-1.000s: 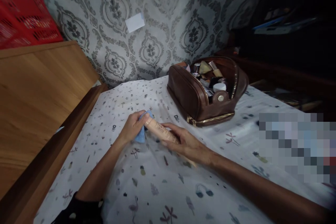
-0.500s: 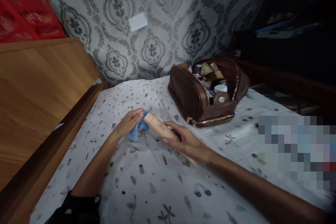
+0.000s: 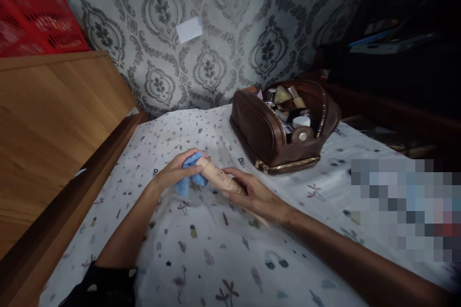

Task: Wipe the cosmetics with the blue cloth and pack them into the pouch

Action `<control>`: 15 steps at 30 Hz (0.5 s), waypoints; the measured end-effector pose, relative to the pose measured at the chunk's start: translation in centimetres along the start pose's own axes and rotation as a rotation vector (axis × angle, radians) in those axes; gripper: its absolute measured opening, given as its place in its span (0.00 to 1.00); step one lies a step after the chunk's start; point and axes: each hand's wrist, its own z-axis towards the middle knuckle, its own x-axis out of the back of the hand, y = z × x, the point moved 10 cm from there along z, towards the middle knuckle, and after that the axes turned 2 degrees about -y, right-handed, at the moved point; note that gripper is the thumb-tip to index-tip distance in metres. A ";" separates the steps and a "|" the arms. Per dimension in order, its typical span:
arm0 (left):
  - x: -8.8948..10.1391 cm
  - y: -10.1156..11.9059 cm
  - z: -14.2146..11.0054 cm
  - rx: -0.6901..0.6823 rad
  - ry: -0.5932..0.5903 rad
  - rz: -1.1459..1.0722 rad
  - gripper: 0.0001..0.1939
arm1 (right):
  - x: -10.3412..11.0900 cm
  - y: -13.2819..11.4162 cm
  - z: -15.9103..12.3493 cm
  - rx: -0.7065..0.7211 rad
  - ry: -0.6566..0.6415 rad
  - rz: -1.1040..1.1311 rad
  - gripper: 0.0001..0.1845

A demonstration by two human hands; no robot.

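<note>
1. Hands: you've got two in there, one left hand point(image 3: 176, 169) and one right hand point(image 3: 257, 194).
2. Just one tube point(image 3: 221, 176) for you, peachy-beige.
3. One cloth point(image 3: 187, 177), the blue one.
4. You've got a single brown bag point(image 3: 257, 127).
5. Stuff inside that: several small items, too jumbled for me to give you an exact number, but I count one white lid point(image 3: 301, 122) on show.
6. One snap button point(image 3: 303, 137) on the front facing you.
7. One red basket point(image 3: 36, 17), over on your left.
8. One white card point(image 3: 189, 29) on the wall ahead of you.
9. One black sleeve point(image 3: 108, 283), yours.
</note>
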 end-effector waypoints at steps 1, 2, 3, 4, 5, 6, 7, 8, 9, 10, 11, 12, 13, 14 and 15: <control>0.1 -0.3 0.1 0.007 0.017 0.006 0.23 | 0.0 0.0 0.0 -0.004 0.000 -0.009 0.32; 0.2 -0.6 0.3 0.013 0.034 0.011 0.24 | -0.1 0.0 0.0 -0.005 0.000 -0.014 0.32; 0.2 -0.9 0.4 0.022 0.049 0.013 0.24 | -0.1 -0.1 0.0 -0.004 0.002 -0.014 0.31; 0.2 -1.3 0.4 0.036 0.059 0.010 0.25 | -0.1 -0.1 0.0 -0.004 0.002 -0.010 0.31; 0.2 -1.7 0.5 0.056 0.064 -0.001 0.25 | -0.2 -0.2 -0.1 -0.006 0.000 -0.003 0.31; 0.1 -1.9 0.5 0.074 0.064 -0.015 0.25 | -0.2 -0.2 -0.1 -0.009 -0.003 0.007 0.31; 0.1 -2.1 0.4 0.083 0.062 -0.032 0.24 | -0.3 -0.1 -0.1 -0.015 -0.005 0.023 0.32; 0.1 -2.0 0.3 0.082 0.058 -0.047 0.23 | -0.3 -0.1 -0.1 -0.025 -0.013 0.043 0.32; 0.2 -1.8 0.2 0.070 0.051 -0.056 0.23 | -0.4 0.0 -0.2 -0.040 -0.024 0.067 0.33; 0.2 -1.5 0.1 0.050 0.042 -0.057 0.23 | -0.5 0.2 -0.2 -0.056 -0.037 0.092 0.34; 0.3 -1.1 0.0 0.027 0.033 -0.054 0.24 | -0.6 0.3 -0.2 -0.071 -0.047 0.115 0.35; 0.4 -0.8 -0.1 0.007 0.023 -0.050 0.26 | -0.7 0.4 -0.2 -0.085 -0.058 0.132 0.35; 0.4 -0.6 -0.2 -0.003 0.013 -0.048 0.29 | -0.8 0.4 -0.2 -0.095 -0.066 0.141 0.35; 0.4 -0.5 -0.2 -0.009 0.004 -0.049 0.30 | -0.8 0.4 -0.1 -0.096 -0.070 0.144 0.35; 0.3 -0.5 -0.2 -0.013 -0.002 -0.054 0.31 | -0.8 0.3 -0.1 -0.093 -0.073 0.142 0.35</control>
